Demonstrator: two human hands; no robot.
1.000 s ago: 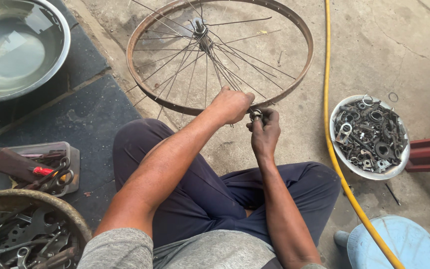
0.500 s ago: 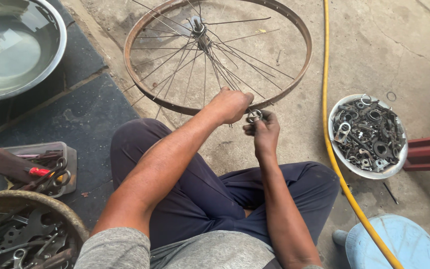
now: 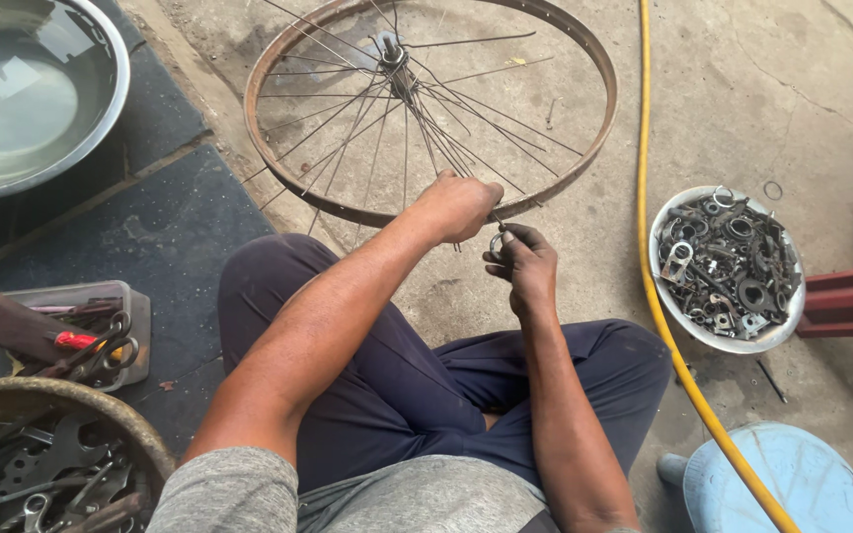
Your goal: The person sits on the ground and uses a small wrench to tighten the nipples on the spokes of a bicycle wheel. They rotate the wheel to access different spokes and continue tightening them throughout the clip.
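A rusty bicycle wheel rim (image 3: 584,158) lies flat on the concrete floor, its thin spokes running to the hub (image 3: 392,49). My left hand (image 3: 461,205) is closed on the loose ends of spokes at the rim's near edge. Just beside it, my right hand (image 3: 520,262) pinches a small round metal tool (image 3: 497,242) against a spoke near the rim. I sit cross-legged in dark trousers right behind the wheel.
A white bowl of metal parts (image 3: 792,316) sits at right beside a yellow hose (image 3: 649,286). A steel basin (image 3: 101,128) rests at top left. A plastic tray of tools (image 3: 135,311) and a basket of wrenches (image 3: 61,400) lie at left. A blue stool (image 3: 792,479) stands bottom right.
Both hands have stayed at the rim's near edge, with only slight shifts of the fingers. The view has moved a little.
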